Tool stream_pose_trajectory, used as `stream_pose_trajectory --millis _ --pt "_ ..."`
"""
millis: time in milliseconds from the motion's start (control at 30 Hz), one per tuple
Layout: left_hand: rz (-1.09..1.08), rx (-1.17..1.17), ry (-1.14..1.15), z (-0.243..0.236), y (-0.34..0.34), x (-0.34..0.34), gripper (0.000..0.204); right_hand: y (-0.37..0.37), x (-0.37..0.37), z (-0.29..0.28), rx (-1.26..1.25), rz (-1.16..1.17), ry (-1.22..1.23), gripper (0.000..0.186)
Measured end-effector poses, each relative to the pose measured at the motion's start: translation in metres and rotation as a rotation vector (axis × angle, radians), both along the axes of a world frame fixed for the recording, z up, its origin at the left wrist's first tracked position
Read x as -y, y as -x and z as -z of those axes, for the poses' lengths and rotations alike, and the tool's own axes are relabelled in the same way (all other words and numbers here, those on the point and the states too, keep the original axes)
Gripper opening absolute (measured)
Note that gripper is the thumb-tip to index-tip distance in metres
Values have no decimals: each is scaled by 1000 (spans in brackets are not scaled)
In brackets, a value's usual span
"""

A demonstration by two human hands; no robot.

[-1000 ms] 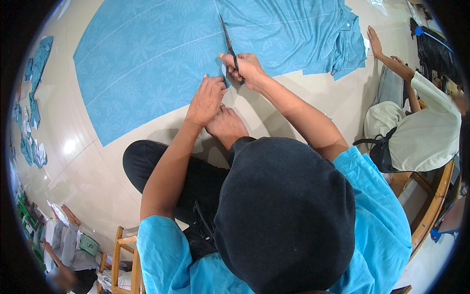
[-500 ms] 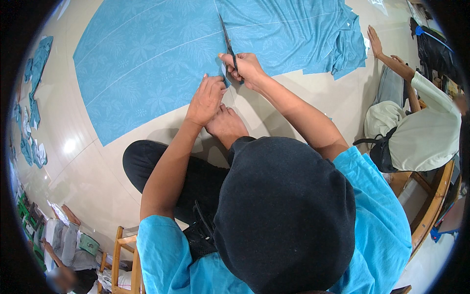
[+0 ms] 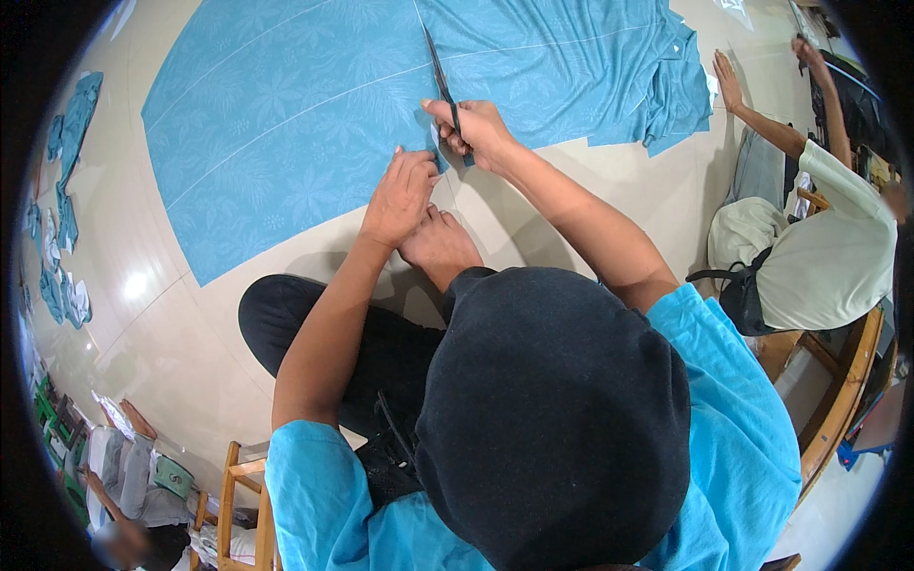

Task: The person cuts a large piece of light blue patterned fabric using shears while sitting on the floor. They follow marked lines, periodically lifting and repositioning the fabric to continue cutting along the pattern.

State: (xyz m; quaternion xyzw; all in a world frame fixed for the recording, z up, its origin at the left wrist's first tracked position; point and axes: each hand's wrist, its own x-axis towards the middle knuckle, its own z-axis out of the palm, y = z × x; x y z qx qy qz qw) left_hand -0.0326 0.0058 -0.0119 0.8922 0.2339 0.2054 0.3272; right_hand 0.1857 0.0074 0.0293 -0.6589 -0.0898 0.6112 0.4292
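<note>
A large sheet of blue leaf-patterned fabric (image 3: 286, 133) lies spread on the floor in front of me, with pale curved lines drawn across it. My right hand (image 3: 471, 131) is closed around the handles of dark scissors (image 3: 437, 71). Their long blades point away from me over the fabric, beside a cut running in from the near edge. Just left of the cut, my left hand (image 3: 402, 193) has its fingers curled down on the fabric's near edge, gripping it. My bare foot (image 3: 443, 246) rests right behind that hand.
At the right sits a person in a pale top (image 3: 828, 257), one hand near the bunched fabric end. Wooden furniture (image 3: 838, 390) stands below them. More blue cloth pieces (image 3: 71, 171) lie far left. A wooden stool (image 3: 228, 504) and another person (image 3: 143, 533) are at lower left.
My scissors and right hand have shifted very slightly; my left hand stays almost where it was. The person at the right has raised their other arm upward.
</note>
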Motion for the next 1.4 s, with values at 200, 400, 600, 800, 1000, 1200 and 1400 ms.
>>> stream_pose_trajectory --millis 200,400,600,800,1000,1200,1400 --pt "-2 -3 6 0 0 0 19 -3 -13 2 -2 -1 -7 41" --pt "0 -13 -4 -2 0 0 20 -4 -16 8 0 -6 -7 40" --pt "-4 -7 -8 -1 -1 0 19 -4 -16 10 3 0 -8 40" --pt "-2 9 -24 0 0 0 19 -9 -23 6 3 -15 -5 39" --pt "-2 11 -12 0 0 0 18 -11 -34 4 18 -15 -10 39" --pt "4 11 -5 0 0 0 19 -13 -39 7 29 -21 -15 40" --pt "1 11 -3 0 -1 0 20 -15 -40 13 24 -27 -22 40"
